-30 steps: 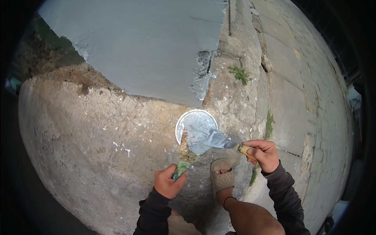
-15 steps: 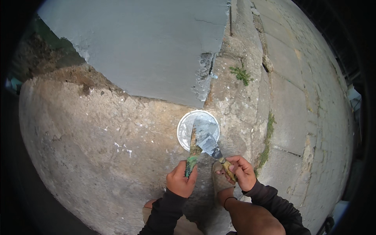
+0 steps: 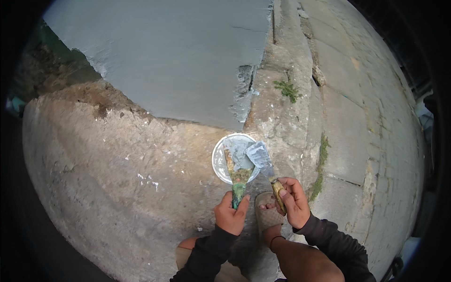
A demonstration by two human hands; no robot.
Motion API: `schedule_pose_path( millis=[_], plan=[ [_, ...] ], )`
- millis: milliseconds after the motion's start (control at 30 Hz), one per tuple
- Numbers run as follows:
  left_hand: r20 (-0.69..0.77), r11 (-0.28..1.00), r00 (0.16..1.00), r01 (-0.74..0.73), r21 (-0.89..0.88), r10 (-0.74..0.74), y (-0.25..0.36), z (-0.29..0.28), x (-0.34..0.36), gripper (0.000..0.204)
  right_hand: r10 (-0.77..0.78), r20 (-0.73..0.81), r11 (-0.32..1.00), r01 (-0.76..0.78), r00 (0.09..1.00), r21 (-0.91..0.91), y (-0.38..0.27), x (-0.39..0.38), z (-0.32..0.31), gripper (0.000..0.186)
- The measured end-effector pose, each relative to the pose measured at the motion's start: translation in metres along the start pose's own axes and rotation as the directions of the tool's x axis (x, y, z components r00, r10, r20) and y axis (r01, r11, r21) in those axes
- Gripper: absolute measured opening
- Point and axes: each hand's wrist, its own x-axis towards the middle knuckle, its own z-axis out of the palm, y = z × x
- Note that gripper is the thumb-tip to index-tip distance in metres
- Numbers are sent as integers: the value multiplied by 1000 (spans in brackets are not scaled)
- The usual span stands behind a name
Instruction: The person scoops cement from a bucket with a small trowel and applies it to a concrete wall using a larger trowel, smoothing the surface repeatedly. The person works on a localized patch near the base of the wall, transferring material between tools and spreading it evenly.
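Note:
My left hand [image 3: 231, 214] is closed round the green handle of a wide putty knife [image 3: 241, 175]. Its broad, worn blade carries a smear of pale grey paste [image 3: 240, 152]. In my right hand [image 3: 292, 202] is a narrower putty knife [image 3: 279, 193] with a yellowish handle, its blade tip coated in the same light paste. That tip sits at the right edge of the wide blade; whether they touch I cannot tell. Below both blades lies a round white lid or tub [image 3: 217, 162], partly hidden by them.
A grey coated wall [image 3: 174, 61] rises ahead, its lower right corner chipped and rough. Weeds [image 3: 287, 90] grow from the cracked concrete, with more along the paving joint at right. My sandalled foot [image 3: 268, 214] stands just behind the tub, beneath my right hand.
The wide putty knife has turned its blade face more toward view, and my left hand has shifted slightly right. The narrow blade has swung from across the wide blade to its right edge.

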Motion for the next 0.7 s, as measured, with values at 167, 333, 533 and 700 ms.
schedule_pose_path(
  millis=[167,333,533,700],
  plan=[
    [30,980,992,126,-154,-123,0,-1,-3,18,-47,-124,995,36,991,-90,-11,2,-6,26],
    [12,980,994,110,-168,-110,1,-2,-1,19,84,2,995,-84,996,-55,-9,-14,-3,25],
    [-51,994,995,-81,73,85,5,3,-3,18,204,105,979,-202,973,-23,-3,-19,13,26],
    [-65,964,980,-173,204,189,7,6,-8,18,152,108,986,-158,982,47,-1,-15,25,26]
  ],
)
